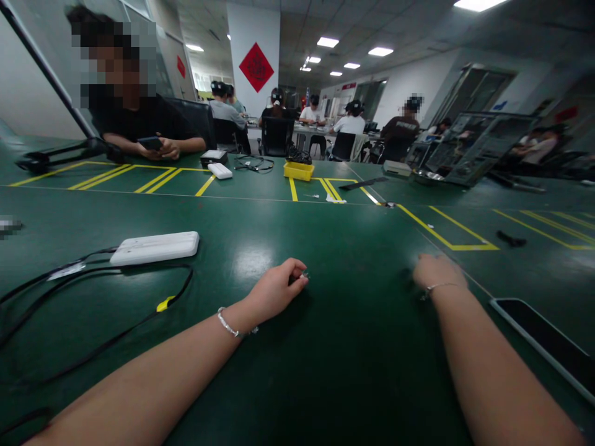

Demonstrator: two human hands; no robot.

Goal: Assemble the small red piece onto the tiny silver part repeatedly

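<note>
My left hand is over the green tabletop near the middle of the view, with a bracelet at the wrist. Its thumb and fingers are pinched around a tiny shiny item, too small to name. To the right, my right hand reaches forward, back of the hand toward me. Its fingers are smeared and mostly hidden, so I cannot make out whether they hold anything. Nearest to this hand lies a dark-screened phone with a light edge, beside my right forearm.
A white power bank with black cables lies left. Farther back are a yellow bin, a smaller white box and a tilted clear-sided frame. Across the table, a person holds a phone; several people sit beyond.
</note>
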